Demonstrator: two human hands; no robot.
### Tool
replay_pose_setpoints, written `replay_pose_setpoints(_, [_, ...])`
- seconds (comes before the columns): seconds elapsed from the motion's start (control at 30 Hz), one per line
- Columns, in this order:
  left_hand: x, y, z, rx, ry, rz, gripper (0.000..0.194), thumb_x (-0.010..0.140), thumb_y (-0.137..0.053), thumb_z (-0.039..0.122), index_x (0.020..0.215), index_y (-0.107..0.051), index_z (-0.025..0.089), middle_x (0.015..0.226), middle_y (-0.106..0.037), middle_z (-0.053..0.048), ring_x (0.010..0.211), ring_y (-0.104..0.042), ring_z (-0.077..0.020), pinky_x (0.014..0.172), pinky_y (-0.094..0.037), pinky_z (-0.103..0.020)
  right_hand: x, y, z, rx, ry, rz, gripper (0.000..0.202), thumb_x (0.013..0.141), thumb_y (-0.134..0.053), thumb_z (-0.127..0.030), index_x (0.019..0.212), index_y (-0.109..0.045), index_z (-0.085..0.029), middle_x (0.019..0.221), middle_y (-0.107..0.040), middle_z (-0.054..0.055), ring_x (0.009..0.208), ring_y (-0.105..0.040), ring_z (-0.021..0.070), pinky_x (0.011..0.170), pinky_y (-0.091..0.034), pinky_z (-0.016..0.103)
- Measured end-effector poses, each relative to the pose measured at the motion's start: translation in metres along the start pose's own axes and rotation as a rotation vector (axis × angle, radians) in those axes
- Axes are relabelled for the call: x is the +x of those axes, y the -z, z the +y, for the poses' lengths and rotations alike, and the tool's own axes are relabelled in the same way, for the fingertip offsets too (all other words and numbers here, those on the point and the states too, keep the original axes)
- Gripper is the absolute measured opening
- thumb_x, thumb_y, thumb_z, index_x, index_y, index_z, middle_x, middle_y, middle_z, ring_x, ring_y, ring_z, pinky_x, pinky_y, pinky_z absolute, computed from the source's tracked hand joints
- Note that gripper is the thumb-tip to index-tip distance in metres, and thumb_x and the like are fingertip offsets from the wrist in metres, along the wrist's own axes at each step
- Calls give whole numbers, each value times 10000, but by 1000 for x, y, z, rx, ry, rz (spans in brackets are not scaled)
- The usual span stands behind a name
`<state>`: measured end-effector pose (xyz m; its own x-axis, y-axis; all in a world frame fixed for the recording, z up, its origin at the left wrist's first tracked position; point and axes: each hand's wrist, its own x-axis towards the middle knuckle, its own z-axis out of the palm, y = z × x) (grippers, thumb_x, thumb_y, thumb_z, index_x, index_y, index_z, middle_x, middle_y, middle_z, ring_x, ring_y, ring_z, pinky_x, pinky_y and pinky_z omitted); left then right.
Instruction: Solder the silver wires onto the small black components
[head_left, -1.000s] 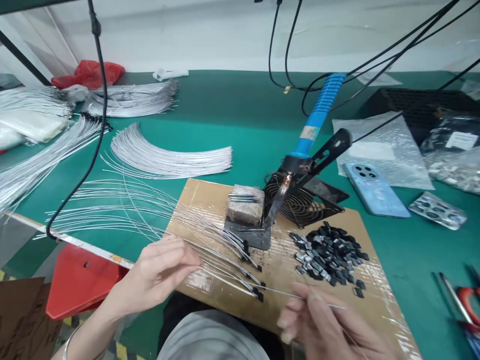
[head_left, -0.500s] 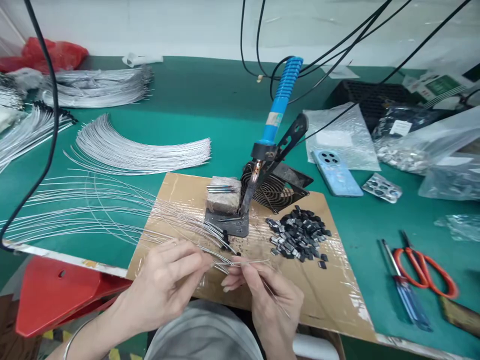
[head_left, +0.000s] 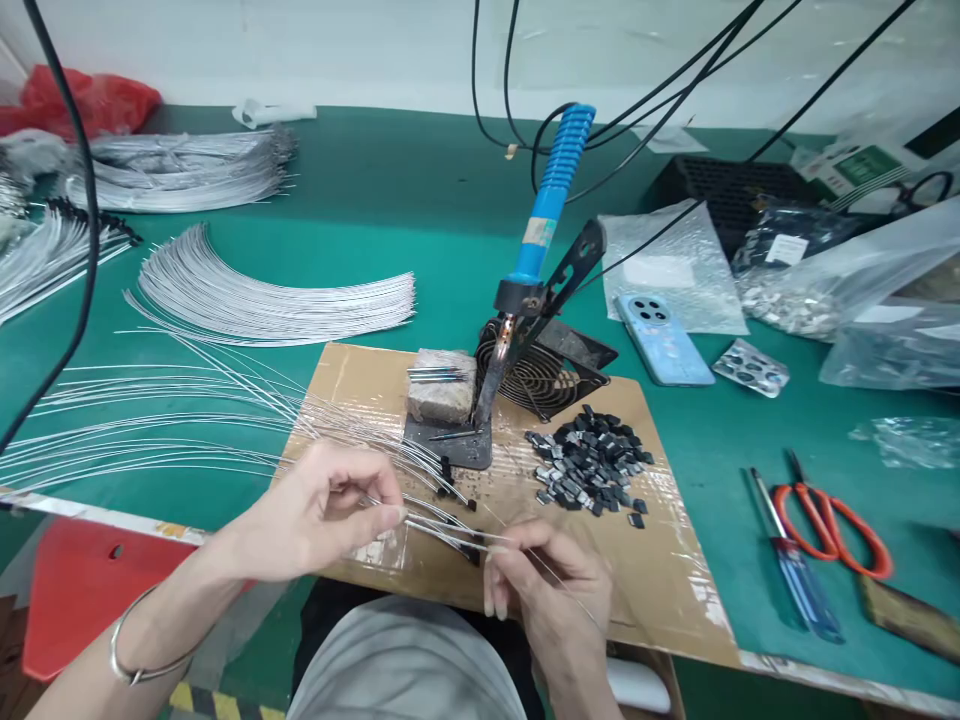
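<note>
My left hand [head_left: 330,515] is closed in a pinch on thin white wires above the front of the cardboard sheet [head_left: 675,560]. To its right, my right hand [head_left: 551,580] pinches the free ends of these wires between thumb and fingers. A thin strand, like solder wire [head_left: 561,580], also passes through the right hand and trails over it. Close behind the fingers lie several more wires with small black ends [head_left: 446,475]. A pile of small black and silver connectors [head_left: 592,460] sits right of centre on the cardboard.
A blue-handled soldering iron [head_left: 555,190] rests tilted in its stand, beside a block [head_left: 441,388] and a black fan [head_left: 544,370]. A fanned wire bundle [head_left: 277,300] lies behind left. On the right are a phone [head_left: 664,338], a screwdriver [head_left: 799,570] and orange-handled scissors [head_left: 832,525].
My left hand has turned and drawn slightly left, with its pinch on the wires now showing. My right hand has shifted a little down and right. The view has shifted slightly.
</note>
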<state>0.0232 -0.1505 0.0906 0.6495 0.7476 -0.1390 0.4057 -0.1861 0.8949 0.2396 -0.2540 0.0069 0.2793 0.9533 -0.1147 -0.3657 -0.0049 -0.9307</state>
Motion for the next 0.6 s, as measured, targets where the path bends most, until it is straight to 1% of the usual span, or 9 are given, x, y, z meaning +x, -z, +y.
replay_pose_setpoints(0.07, [3, 0, -4, -121, 55, -49, 261, 945, -628, 297, 714, -633, 176, 562, -436, 62, 486, -289, -86, 447, -214, -238, 0, 1, -1, -11, -3, -13, 180, 817, -839, -250, 688, -734, -179, 550, -605, -54, 364, -580, 85, 374, -447, 173])
replay_pose_setpoints(0.13, [4, 0, -7, -185, 91, -65, 257, 931, -644, 299, 713, -629, 164, 562, -440, 58, 503, -311, -86, 456, -217, -229, 1, 3, -1, -30, 12, -35, 175, 830, -827, -243, 694, -736, -181, 556, -608, -51, 369, -581, 89, 376, -451, 184])
replay_pose_setpoints(0.27, [6, 1, -9, -236, 122, -93, 257, 914, -667, 307, 713, -623, 153, 566, -464, 50, 521, -341, -87, 467, -225, -221, 6, 6, -3, -89, 65, -89, 160, 854, -808, -238, 713, -752, -187, 559, -630, -33, 378, -576, 100, 379, -446, 209])
replay_pose_setpoints(0.37, [7, -1, -5, -208, 129, -111, 283, 932, -648, 337, 717, -612, 157, 563, -465, 51, 520, -342, -90, 469, -240, -222, 6, 4, -6, -140, 89, -103, 163, 885, -781, -239, 729, -756, -200, 581, -635, -23, 431, -566, 99, 428, -436, 222])
replay_pose_setpoints(0.43, [7, -2, -2, -81, 111, -97, 277, 959, -615, 341, 749, -641, 163, 569, -481, 49, 518, -354, -98, 473, -260, -228, 4, 2, -10, -188, 105, -93, 184, 912, -753, -229, 728, -745, -211, 586, -615, -25, 474, -544, 96, 465, -407, 228])
replay_pose_setpoints(0.5, [7, 2, -3, 167, 51, -24, 281, 986, -582, 340, 782, -680, 171, 596, -526, 37, 541, -398, -114, 506, -298, -242, 3, 5, -13, -263, 142, -73, 204, 929, -731, -224, 725, -727, -219, 587, -594, -28, 508, -523, 100, 491, -376, 240])
replay_pose_setpoints(0.53, [7, 9, -5, 321, 13, 43, 301, 992, -574, 344, 769, -688, 176, 602, -539, 33, 554, -413, -122, 538, -319, -251, 3, 8, -14, -298, 163, -62, 213, 939, -720, -223, 725, -718, -223, 590, -587, -28, 524, -521, 106, 500, -368, 248])
replay_pose_setpoints(0.57, [6, 19, -10, 477, -30, 134, 337, 995, -566, 347, 725, -674, 177, 603, -548, 29, 574, -429, -128, 592, -349, -263, 3, 12, -15, -323, 181, -54, 223, 949, -707, -225, 726, -708, -226, 594, -582, -27, 536, -522, 114, 509, -366, 256])
replay_pose_setpoints(0.6, [5, 33, -16, 620, -51, 253, 413, 992, -560, 356, 623, -613, 178, 547, -490, 42, 553, -392, -124, 641, -363, -278, 3, 17, -15, -335, 192, -48, 230, 957, -697, -228, 727, -698, -228, 598, -575, -27, 544, -524, 121, 512, -364, 263])
